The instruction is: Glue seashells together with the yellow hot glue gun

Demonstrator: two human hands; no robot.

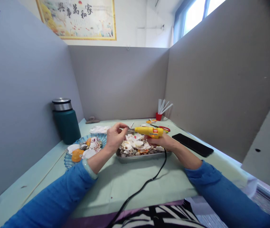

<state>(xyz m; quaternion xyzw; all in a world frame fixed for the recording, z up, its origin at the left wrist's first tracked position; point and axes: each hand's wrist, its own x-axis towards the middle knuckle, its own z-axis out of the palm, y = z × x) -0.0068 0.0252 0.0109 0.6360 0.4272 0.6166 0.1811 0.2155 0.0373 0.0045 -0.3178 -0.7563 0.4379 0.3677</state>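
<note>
My right hand (160, 142) is wrapped round a yellow hot glue gun (149, 131), whose nozzle points left. A small orange light glows on its body, and a black cord hangs from it. Close to the nozzle tip, the fingers of my left hand (117, 134) are pinched together; what they hold is too small to make out. Under both hands lies a metal tray (135, 158) filled with white shells (135, 142) and grey pebbles. To the left of my left hand stands a blue scalloped dish (68, 161) with orange, white and speckled shells (78, 155).
A dark green flask (66, 125) stands at the left partition. At the back right, a red cup (159, 117) holds white glue sticks (162, 106). Red-handled scissors (164, 128) and a black phone (193, 144) lie to the right. The black cord (146, 183) crosses the table front.
</note>
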